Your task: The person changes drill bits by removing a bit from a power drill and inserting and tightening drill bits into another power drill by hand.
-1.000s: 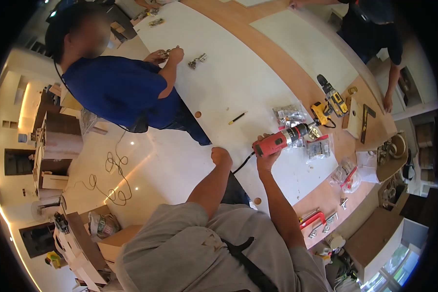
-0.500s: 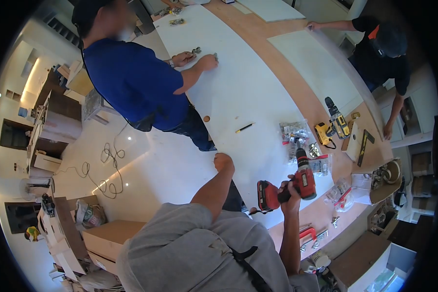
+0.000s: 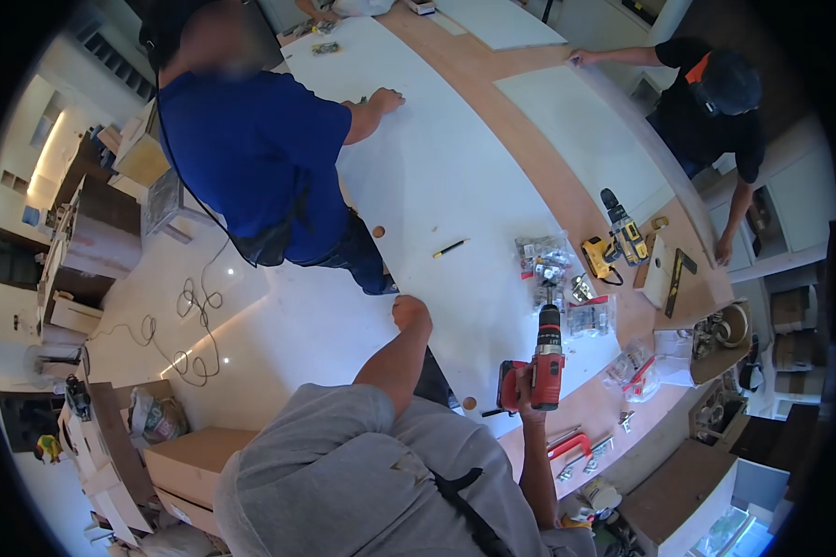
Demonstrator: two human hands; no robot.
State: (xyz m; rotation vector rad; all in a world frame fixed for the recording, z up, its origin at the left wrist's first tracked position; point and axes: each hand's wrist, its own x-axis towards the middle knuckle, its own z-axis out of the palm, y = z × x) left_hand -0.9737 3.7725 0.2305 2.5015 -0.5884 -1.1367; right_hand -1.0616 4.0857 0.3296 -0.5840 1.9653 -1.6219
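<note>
My right hand grips a red cordless drill by its handle, above the near right part of a large white panel. The drill's black chuck points away from me, towards bags of metal hardware. At the panel's left edge, my left hand is closed with its fingers curled at the border; their tips are hidden. A pencil lies on the panel. Two round holes show near that edge, one beyond my left hand and one nearer me.
A co-worker in blue leans over the panel's far left side; another in black stands across the table. Right of the bags are a yellow drill, a square and a hardware box. A red clamp lies nearer me. A cable coils on the floor.
The red drill has swung round to point more directly away from me and moved left. The blue-shirted co-worker's hand has shifted, and one is now hidden. My view has shifted slightly.
</note>
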